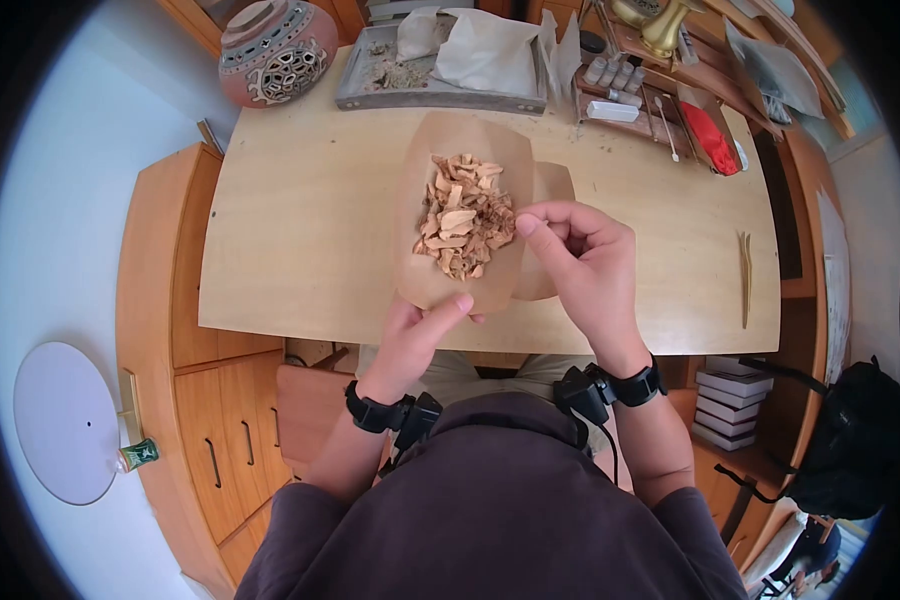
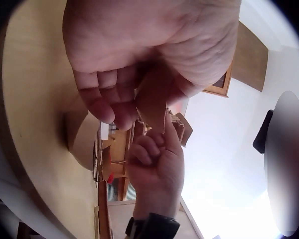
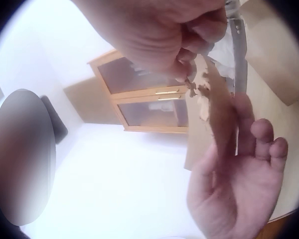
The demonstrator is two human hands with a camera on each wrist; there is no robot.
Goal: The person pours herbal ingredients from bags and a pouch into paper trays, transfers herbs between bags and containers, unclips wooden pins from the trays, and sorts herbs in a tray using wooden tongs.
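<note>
A brown kraft-paper tray (image 1: 415, 275), curved up at its sides, holds a heap of pale and darker brown wood chips (image 1: 458, 222). My left hand (image 1: 420, 340) grips its near end, thumb on top and fingers underneath, as the left wrist view also shows. Held this way, the tray is raised above the table. My right hand (image 1: 592, 265) is at the tray's right edge beside the darker chips. Between its thumb and index finger it pinches a small brown chip (image 3: 191, 88), seen in the right wrist view. A second brown paper piece (image 1: 555, 185) lies on the table, partly hidden behind the tray.
At the back of the wooden table (image 1: 300, 220) stand a pierced pottery jar (image 1: 275, 55) and a grey tray (image 1: 440, 101) with white paper. A wooden rack (image 1: 635, 110) with small jars and a red packet (image 1: 708, 135) is back right. Tweezers (image 1: 745, 280) lie at the right.
</note>
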